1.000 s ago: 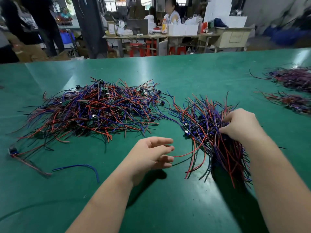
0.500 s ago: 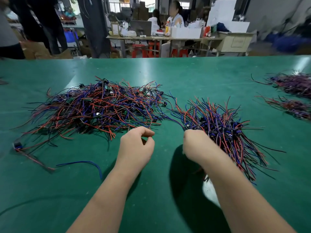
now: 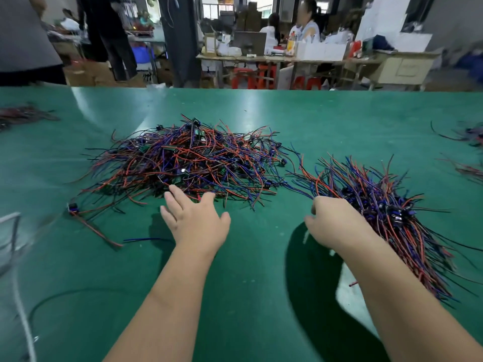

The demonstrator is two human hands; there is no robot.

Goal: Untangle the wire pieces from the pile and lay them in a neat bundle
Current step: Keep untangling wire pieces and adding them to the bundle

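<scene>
A big tangled pile of red, blue and black wire pieces [image 3: 188, 160] with small black connectors lies on the green table [image 3: 261, 296], ahead and to the left. To its right, a straighter wire bundle [image 3: 392, 218] fans out toward me. My left hand [image 3: 194, 220] reaches forward with straight, spread fingers, and its fingertips are at the pile's near edge. My right hand [image 3: 337, 223] sits at the bundle's left edge with its fingers curled down. Several blue wires converge into its fingertips, where it pinches them.
One loose wire piece with a connector [image 3: 74, 208] and a single blue wire [image 3: 146, 239] lie left of my left hand. More wire heaps [image 3: 470, 134] sit at the far right and far left [image 3: 21, 116]. A white cable [image 3: 15, 257] runs along the left edge. People work at desks beyond the table.
My left hand has opened from loosely curled and moved forward to the pile's edge. My right hand has shifted from on top of the bundle to its left edge.
</scene>
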